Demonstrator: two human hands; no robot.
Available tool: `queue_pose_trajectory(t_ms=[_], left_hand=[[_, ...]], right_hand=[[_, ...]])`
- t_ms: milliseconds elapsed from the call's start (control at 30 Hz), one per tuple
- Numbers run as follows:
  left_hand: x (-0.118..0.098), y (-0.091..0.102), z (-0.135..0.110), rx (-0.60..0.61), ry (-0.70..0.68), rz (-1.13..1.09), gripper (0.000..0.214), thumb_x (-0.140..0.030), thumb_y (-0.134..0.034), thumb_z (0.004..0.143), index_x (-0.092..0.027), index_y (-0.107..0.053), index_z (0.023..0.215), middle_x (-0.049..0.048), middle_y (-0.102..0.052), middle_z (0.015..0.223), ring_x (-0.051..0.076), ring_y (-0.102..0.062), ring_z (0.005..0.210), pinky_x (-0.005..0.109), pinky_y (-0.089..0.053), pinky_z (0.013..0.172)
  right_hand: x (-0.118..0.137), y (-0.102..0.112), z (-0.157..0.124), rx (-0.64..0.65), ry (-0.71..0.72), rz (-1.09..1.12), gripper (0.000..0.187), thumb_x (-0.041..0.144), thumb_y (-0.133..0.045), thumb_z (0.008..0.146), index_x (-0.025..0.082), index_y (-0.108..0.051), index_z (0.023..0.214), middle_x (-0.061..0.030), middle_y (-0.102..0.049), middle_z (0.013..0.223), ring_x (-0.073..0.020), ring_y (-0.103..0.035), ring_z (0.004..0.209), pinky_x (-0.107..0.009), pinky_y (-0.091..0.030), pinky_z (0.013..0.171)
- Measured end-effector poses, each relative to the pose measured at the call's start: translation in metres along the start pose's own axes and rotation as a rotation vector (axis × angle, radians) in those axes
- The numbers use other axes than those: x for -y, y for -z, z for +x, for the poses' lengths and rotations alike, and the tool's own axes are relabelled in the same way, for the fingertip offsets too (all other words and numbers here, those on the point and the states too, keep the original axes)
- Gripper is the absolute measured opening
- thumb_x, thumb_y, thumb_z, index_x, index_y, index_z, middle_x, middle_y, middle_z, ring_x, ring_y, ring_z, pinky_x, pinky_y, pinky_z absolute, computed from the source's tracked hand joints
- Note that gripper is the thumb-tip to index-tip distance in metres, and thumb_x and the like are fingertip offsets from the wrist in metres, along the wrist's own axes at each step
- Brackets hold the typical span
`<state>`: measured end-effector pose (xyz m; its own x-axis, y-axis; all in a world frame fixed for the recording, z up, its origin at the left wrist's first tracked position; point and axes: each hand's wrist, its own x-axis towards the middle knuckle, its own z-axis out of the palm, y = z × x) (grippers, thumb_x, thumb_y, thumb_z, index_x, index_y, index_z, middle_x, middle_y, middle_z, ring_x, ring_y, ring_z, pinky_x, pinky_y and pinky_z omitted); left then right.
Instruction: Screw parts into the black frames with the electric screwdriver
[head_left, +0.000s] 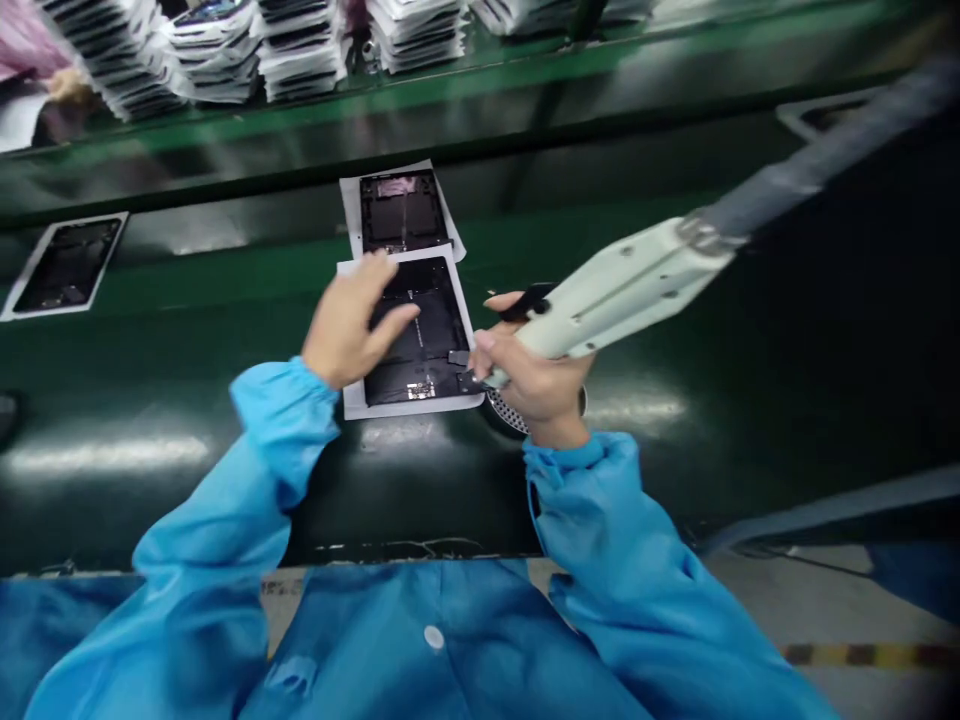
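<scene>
A dark flat tablet-like housing, with small parts along its near edge, lies on a white sheet in front of me. Over its left side is my left hand, thumb apart and fingers stretched out; whether it touches the housing I cannot tell. My right hand is wrapped round a pale hand tool with a black lever and a thick grey hose. The tool's narrow end points at the housing's near right corner. Partly hidden under this hand is a round perforated metal piece.
Just behind lies another dark housing on white sheets, and one more housing is at the left. Stacks of wrapped flat pieces stand on the green shelf. From upper right, the grey hose slants across the green bench.
</scene>
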<state>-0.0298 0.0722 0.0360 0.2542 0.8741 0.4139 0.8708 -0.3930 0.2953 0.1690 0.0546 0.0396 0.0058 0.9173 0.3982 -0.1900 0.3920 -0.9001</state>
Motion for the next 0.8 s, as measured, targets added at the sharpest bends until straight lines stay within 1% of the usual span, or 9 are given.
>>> queue_pose_trajectory(t_ms=[67,133,167,233,333,500,633,733,800], left_hand=[[-0.005,-0.017,-0.002,0.169,0.056,0.055,0.061,-0.050,-0.046,0.093,-0.013,-0.039,0.142,0.0166,-0.036,0.151,0.032,-0.028,0.142,0.054,-0.028,0.113],[-0.011,-0.036,-0.003,0.351,0.109,0.125,0.064,-0.047,-0.042,0.094,-0.013,-0.032,0.147,0.0162,-0.025,0.156,0.033,-0.018,0.146,0.059,-0.020,0.115],[-0.013,-0.044,-0.004,0.412,0.122,0.156,0.064,-0.044,-0.041,0.094,-0.013,-0.028,0.148,0.0157,-0.022,0.158,0.034,-0.015,0.147,0.061,-0.017,0.116],[-0.016,-0.055,-0.005,0.481,0.120,0.198,0.065,-0.038,-0.042,0.092,-0.015,-0.025,0.150,0.0151,-0.019,0.158,0.035,-0.011,0.147,0.063,-0.011,0.116],[-0.017,-0.059,-0.007,0.502,0.105,0.211,0.065,-0.032,-0.043,0.090,-0.017,-0.025,0.151,0.0147,-0.019,0.159,0.036,-0.010,0.147,0.064,-0.010,0.115],[-0.015,-0.056,-0.008,0.493,0.110,0.170,0.060,-0.033,-0.041,0.092,-0.018,-0.029,0.149,0.0136,-0.018,0.159,0.036,-0.009,0.147,0.063,-0.009,0.116],[-0.014,-0.056,-0.007,0.479,0.115,0.095,0.058,-0.034,-0.041,0.092,-0.021,-0.032,0.148,0.0115,-0.021,0.159,0.036,-0.010,0.147,0.063,-0.006,0.116],[-0.014,-0.056,-0.007,0.462,0.129,0.054,0.058,-0.035,-0.039,0.093,-0.019,-0.031,0.148,0.0124,-0.022,0.158,0.035,-0.011,0.147,0.062,-0.006,0.117],[-0.015,-0.056,-0.007,0.454,0.133,0.046,0.057,-0.037,-0.039,0.093,-0.019,-0.033,0.147,0.0123,-0.023,0.158,0.035,-0.011,0.147,0.062,-0.006,0.117]], right_hand=[[-0.002,-0.019,-0.004,0.067,-0.032,0.007,0.021,0.023,-0.070,0.072,0.021,-0.059,0.090,0.0068,-0.056,0.049,-0.0121,-0.052,0.039,-0.030,-0.048,0.044],[-0.007,-0.032,-0.008,0.110,-0.063,-0.002,0.017,0.023,-0.070,0.071,0.019,-0.058,0.083,0.0061,-0.056,0.049,-0.0113,-0.052,0.039,-0.028,-0.048,0.043],[-0.010,-0.036,-0.010,0.124,-0.076,-0.004,0.016,0.023,-0.070,0.071,0.019,-0.057,0.079,0.0059,-0.056,0.049,-0.0108,-0.052,0.039,-0.027,-0.049,0.043],[-0.016,-0.042,-0.012,0.141,-0.098,-0.009,0.017,0.023,-0.071,0.071,0.019,-0.055,0.074,0.0056,-0.055,0.049,-0.0102,-0.052,0.039,-0.027,-0.050,0.044],[-0.025,-0.044,-0.014,0.156,-0.110,-0.031,0.018,0.026,-0.072,0.071,0.019,-0.055,0.074,0.0052,-0.056,0.049,-0.0105,-0.052,0.040,-0.027,-0.050,0.044],[-0.032,-0.043,-0.018,0.207,-0.103,-0.093,0.022,0.031,-0.071,0.073,0.019,-0.059,0.089,0.0057,-0.055,0.051,-0.0115,-0.052,0.040,-0.028,-0.051,0.044],[-0.032,-0.040,-0.022,0.285,-0.090,-0.203,0.014,0.031,-0.066,0.078,0.019,-0.060,0.078,-0.0002,-0.061,0.060,-0.0133,-0.058,0.051,-0.030,-0.056,0.052],[-0.031,-0.038,-0.023,0.299,-0.071,-0.242,0.018,0.033,-0.067,0.077,0.019,-0.058,0.069,-0.0027,-0.062,0.065,-0.0156,-0.063,0.063,-0.031,-0.059,0.062],[-0.030,-0.038,-0.023,0.309,-0.085,-0.241,0.022,0.033,-0.066,0.077,0.019,-0.055,0.064,-0.0025,-0.062,0.064,-0.0140,-0.061,0.059,-0.030,-0.059,0.060]])
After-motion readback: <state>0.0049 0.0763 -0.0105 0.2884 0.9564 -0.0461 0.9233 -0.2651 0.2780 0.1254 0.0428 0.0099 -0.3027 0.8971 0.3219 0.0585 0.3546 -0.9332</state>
